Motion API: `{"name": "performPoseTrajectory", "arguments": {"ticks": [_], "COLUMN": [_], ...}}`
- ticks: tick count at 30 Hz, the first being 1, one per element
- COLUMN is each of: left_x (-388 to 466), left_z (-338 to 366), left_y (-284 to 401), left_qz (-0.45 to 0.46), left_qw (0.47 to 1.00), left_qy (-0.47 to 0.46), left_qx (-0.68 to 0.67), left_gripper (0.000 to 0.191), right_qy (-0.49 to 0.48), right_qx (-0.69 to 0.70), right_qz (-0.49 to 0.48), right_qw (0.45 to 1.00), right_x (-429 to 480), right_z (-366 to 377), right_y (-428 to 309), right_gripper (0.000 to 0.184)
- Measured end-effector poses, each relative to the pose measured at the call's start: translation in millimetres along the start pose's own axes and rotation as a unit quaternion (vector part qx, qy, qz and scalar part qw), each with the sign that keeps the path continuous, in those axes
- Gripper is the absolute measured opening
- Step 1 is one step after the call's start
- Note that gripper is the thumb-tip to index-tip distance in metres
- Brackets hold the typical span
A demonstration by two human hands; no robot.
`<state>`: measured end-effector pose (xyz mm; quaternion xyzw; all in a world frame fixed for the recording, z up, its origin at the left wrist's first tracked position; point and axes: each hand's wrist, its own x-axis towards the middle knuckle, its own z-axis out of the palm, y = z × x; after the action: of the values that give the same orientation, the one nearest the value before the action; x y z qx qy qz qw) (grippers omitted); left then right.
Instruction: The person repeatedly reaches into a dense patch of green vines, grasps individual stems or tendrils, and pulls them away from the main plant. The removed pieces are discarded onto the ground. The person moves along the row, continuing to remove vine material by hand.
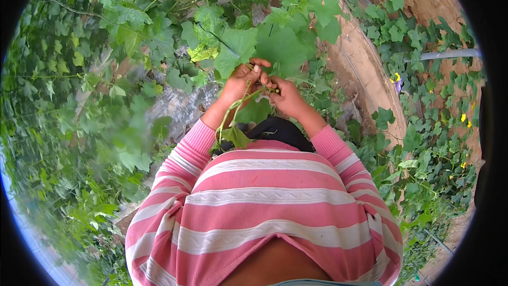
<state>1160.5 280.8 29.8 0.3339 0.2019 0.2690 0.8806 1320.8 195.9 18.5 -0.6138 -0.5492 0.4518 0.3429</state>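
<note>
My left hand is closed around the green stem of a climbing vine, its thumb and forefinger pinching near the base of a broad leaf. Close beside it on the right, with fingertips nearly touching, my right hand grips a thin piece of vine stem. From there the stem curves down past my left wrist and ends in a drooping leaf. A second large leaf stands just beyond both hands. The fingers partly hide where the stems meet.
Dense vines climb on the left, with a thin wire across them. Silvery plastic sheeting lies on the ground. A curved, pale earthen strip runs along the right. Beyond it are more vines with yellow flowers and a grey pole.
</note>
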Motion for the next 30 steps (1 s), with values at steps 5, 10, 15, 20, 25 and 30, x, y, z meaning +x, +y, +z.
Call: {"name": "performPoseTrajectory", "arguments": {"ticks": [5, 10, 15, 20, 25, 30], "left_x": [-18, -39, -45, -21, 35, 139], "left_z": [-19, -91, -119, -105, -75, -61], "left_y": [-36, -66, -79, -82, -85, -83], "left_qz": [-0.037, -0.170, -0.150, -0.164, -0.083, 0.043], "left_qw": [0.906, 0.869, 0.854, 0.859, 0.883, 0.864], "left_qy": [-0.003, -0.018, 0.011, 0.004, 0.054, 0.131], "left_qx": [0.422, 0.464, 0.497, 0.485, 0.459, 0.485], "left_gripper": [0.034, 0.029, 0.028, 0.025, 0.023, 0.021], "right_qy": [0.077, 0.128, 0.251, 0.282, 0.213, 0.107], "right_qx": [-0.351, -0.475, -0.411, -0.429, -0.459, -0.333], "right_qz": [0.087, 0.177, 0.205, 0.277, 0.314, 0.244], "right_qw": [0.929, 0.852, 0.852, 0.812, 0.804, 0.905], "right_x": [-52, -115, -137, -127, -106, -38], "right_z": [-84, -176, -213, -227, -220, -214], "right_y": [61, 125, 166, 201, 226, 222], "right_gripper": [0.018, 0.015, 0.011, 0.016, 0.028, 0.029]}}
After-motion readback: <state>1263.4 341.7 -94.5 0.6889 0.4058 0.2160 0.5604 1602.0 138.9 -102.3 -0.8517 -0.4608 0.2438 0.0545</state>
